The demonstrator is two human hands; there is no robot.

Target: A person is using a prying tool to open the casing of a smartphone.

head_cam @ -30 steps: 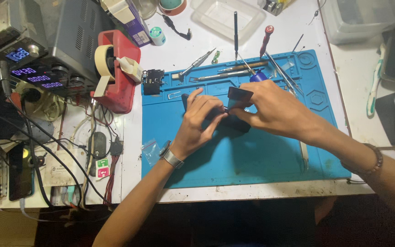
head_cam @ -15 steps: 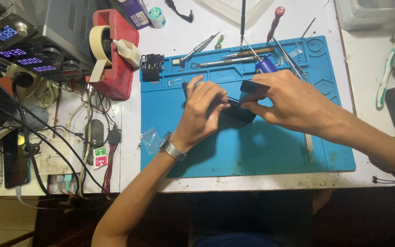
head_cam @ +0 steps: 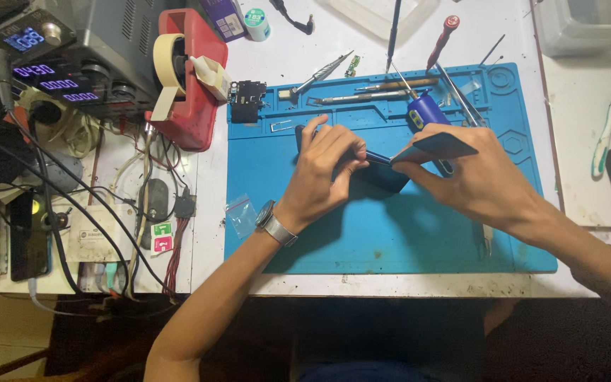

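Observation:
Over a blue work mat (head_cam: 390, 240) my left hand (head_cam: 327, 170) presses down on a dark phone body (head_cam: 383, 178), fingers curled over its left end. Just to the right, my right hand (head_cam: 475, 184) pinches a thin dark panel (head_cam: 441, 146) and holds it tilted up off the phone body, still meeting it along one edge. A watch (head_cam: 270, 221) sits on my left wrist. A blue-handled screwdriver (head_cam: 426, 110) lies on the mat just behind the raised panel.
Tweezers (head_cam: 323, 71), several metal tools (head_cam: 376, 92) and a small circuit board (head_cam: 247, 92) lie along the mat's far edge. A red tape dispenser (head_cam: 196, 106), a bench power supply (head_cam: 44, 71) and tangled cables (head_cam: 143, 205) fill the left. A toothbrush (head_cam: 606, 134) lies at right.
My right hand has lifted the dark panel up and to the right, away from the phone body. My left hand stays on the phone. The view has shifted slightly.

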